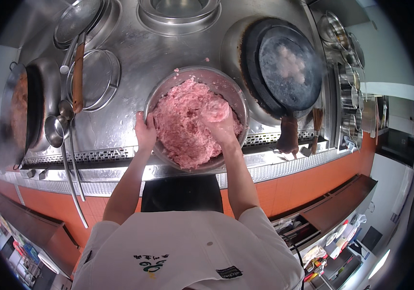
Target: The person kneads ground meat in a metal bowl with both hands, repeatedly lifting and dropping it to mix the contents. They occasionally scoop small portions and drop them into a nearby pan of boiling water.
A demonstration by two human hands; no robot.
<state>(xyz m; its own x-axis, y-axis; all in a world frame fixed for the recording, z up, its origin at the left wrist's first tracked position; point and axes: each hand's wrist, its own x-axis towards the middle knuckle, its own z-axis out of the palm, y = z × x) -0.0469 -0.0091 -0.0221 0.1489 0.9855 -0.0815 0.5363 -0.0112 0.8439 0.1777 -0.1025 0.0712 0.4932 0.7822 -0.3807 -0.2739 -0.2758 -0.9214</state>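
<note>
A large stainless steel bowl (pixel 243 98) full of pink minced meat (pixel 183 119) sits in front of me on the steel cooktop. My left hand (pixel 145 131) grips its left rim, thumb and fingers on the edge. Inside the bowl, at the right, my right hand (pixel 220 127) holds a rounded clump of minced meat (pixel 215 109) above the rest. Part of the right hand's fingers is hidden by the meat. Small bits of meat cling to the bowl's far rim and lie on the steel just beyond it.
Right of the bowl, a steaming black wok (pixel 290 92) holds liquid and pale lumps; its wrapped handle (pixel 288 136) points towards me. A bamboo brush (pixel 316 125) lies beside it. At left are a wooden-handled strainer (pixel 78 76), ladles (pixel 55 130) and another steaming wok (pixel 20 108).
</note>
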